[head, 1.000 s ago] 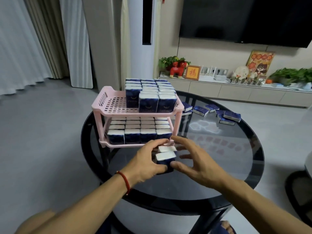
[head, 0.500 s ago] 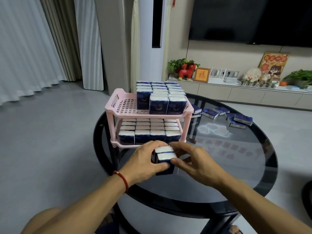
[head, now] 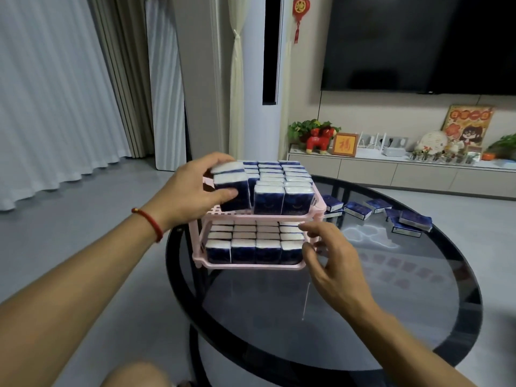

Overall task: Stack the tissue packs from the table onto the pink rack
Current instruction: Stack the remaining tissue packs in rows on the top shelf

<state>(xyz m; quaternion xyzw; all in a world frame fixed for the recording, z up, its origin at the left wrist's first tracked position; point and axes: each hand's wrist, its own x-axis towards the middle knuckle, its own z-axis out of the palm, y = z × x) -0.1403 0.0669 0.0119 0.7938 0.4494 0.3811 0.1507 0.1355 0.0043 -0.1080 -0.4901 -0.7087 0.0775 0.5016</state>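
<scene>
A round desk [head: 363, 317] with a dark glass top and a black rim is carrying everything. A pink rack [head: 251, 264] of two tiers is standing directly on the glass at the far left part of the top. Just beside the rack on its right, loose tissue packs [head: 402, 220] in dark blue wrappers are lying flat on the glass near the far edge, some touching or overlapping one another. Faint reflections are showing on the glass in front of them. The desk itself is standing on a grey floor [head: 83, 247].
</scene>
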